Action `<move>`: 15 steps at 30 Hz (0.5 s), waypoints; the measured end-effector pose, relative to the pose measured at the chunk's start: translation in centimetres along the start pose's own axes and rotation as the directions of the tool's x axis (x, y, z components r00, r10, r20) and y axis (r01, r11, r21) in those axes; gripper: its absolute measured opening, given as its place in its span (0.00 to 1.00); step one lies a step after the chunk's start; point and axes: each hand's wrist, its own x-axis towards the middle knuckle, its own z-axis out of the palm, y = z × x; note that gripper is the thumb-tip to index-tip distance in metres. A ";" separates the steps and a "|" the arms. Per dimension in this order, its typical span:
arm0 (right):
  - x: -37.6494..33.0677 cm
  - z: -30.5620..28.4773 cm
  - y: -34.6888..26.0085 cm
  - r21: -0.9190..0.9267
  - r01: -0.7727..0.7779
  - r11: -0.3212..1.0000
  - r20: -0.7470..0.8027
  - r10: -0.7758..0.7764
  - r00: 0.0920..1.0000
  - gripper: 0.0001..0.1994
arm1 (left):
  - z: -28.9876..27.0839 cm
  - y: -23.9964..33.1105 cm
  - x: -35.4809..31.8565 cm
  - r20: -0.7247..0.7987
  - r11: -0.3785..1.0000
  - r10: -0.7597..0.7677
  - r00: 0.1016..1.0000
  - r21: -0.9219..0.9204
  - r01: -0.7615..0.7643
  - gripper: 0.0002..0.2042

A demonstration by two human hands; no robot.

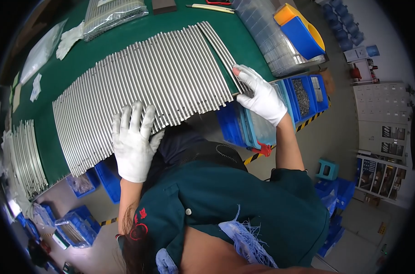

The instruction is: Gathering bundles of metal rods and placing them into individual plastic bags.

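Note:
A wide row of slim silver metal rods (143,77) lies side by side on the green table. My left hand (134,144), in a white glove, rests flat over the near ends of the row, its fingers stretched and spread. At the row's right end, a few rods (219,48) lie slightly apart from the others, with a narrow green gap between. My right hand (264,98), also gloved in white, is closed around the near ends of these separate rods, thumb and forefinger on either side. One fingertip pokes out of this glove.
Another bundle of rods (29,157) lies at the table's left. Bagged rods (114,16), a loose glove (70,40) and a yellow cutter knife (212,7) lie along the far side. Clear plastic boxes (266,41) and a blue-and-yellow tape dispenser (301,34) stand right. Blue bins (303,98) sit below the edge.

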 end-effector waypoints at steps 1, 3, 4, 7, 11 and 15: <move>0.1 -0.1 -0.5 0.011 0.009 1.000 0.007 -0.009 1.000 0.30 | 0.0 0.0 0.0 0.002 1.000 0.000 1.000 0.002 0.000 0.34; 0.3 0.5 -0.5 -0.028 0.040 0.999 0.006 -0.040 0.999 0.30 | 0.0 0.0 0.0 -0.002 1.000 0.001 1.000 -0.004 -0.001 0.34; 0.4 0.7 -0.5 -0.068 0.071 0.995 0.006 -0.070 0.998 0.30 | -0.1 0.0 0.1 -0.007 1.000 0.005 1.000 -0.009 -0.005 0.34; 0.3 0.8 -0.5 -0.086 0.070 0.994 -0.001 -0.070 0.998 0.30 | -0.2 0.1 0.0 -0.003 1.000 0.007 1.000 -0.010 -0.007 0.33; 0.6 0.8 -0.8 -0.018 0.088 0.996 0.028 -0.088 0.996 0.31 | 0.0 -0.1 0.0 0.017 1.000 -0.013 1.000 -0.022 0.013 0.33; 0.6 1.3 -1.5 -0.188 0.140 0.972 0.073 -0.129 0.989 0.32 | 0.0 0.1 0.0 -0.008 1.000 -0.002 1.000 -0.024 0.002 0.33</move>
